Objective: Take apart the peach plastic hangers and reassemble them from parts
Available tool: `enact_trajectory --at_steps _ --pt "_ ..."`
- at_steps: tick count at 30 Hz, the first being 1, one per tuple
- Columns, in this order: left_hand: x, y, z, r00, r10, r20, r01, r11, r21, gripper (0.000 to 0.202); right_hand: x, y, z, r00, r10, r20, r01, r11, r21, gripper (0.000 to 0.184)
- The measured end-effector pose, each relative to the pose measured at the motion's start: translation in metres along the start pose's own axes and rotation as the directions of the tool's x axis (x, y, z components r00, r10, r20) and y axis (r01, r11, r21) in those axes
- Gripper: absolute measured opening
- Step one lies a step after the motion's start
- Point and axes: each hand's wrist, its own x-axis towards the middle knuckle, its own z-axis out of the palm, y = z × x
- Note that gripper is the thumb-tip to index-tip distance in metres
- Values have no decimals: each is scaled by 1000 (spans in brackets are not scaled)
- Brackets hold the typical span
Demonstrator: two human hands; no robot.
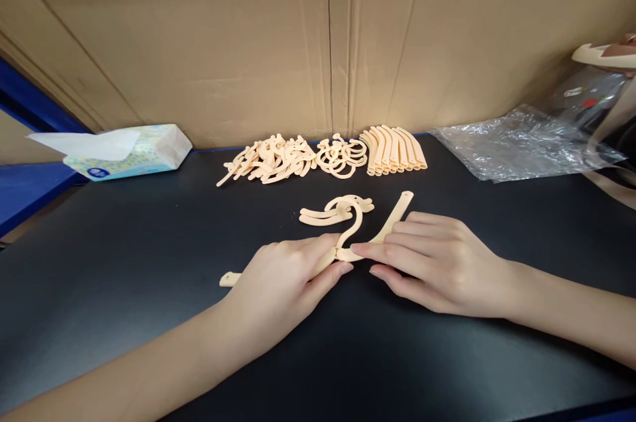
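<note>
Left hand: fingers are gripping one arm of a cream, hook-topped plastic hanger | right hand: fingers are gripping its other arm | hanger: being held near the black table's middle | cream curved plastic pieces: lying near the table's back edge

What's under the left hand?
A beige hanger arm: its end sticks out beyond the left hand, and another part shows by the hook. The hand covers its middle and whatever lies beneath.

Hanger arm partly behind fingers
</note>
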Motion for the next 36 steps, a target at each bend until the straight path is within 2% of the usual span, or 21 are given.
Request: enact_trajectory --at_steps 4,14,19,28,36 --pt "-1 -2 1 1000 29 1 -29 999 14 19 -2 1 1 1000 8 27 -8 1000 -8 20" --pt "-1 -7 2 980 198 -31 -197 979 47 18 -1 2 2 998 9 66 -9 1000 8 23" --pt "-1 -6 0 982 189 28 -190 979 75 21 1 2 2 995 4 95 -5 1000 9 26" --pt "0 -4 -3 976 215 41 -218 973 83 17 -1 3 2 991 12 132 -13 1000 4 29" --pt "0 -4 -2 975 219 26 -220 971 96 20 0 3 3 993 46 108 -44 999 -26 29"
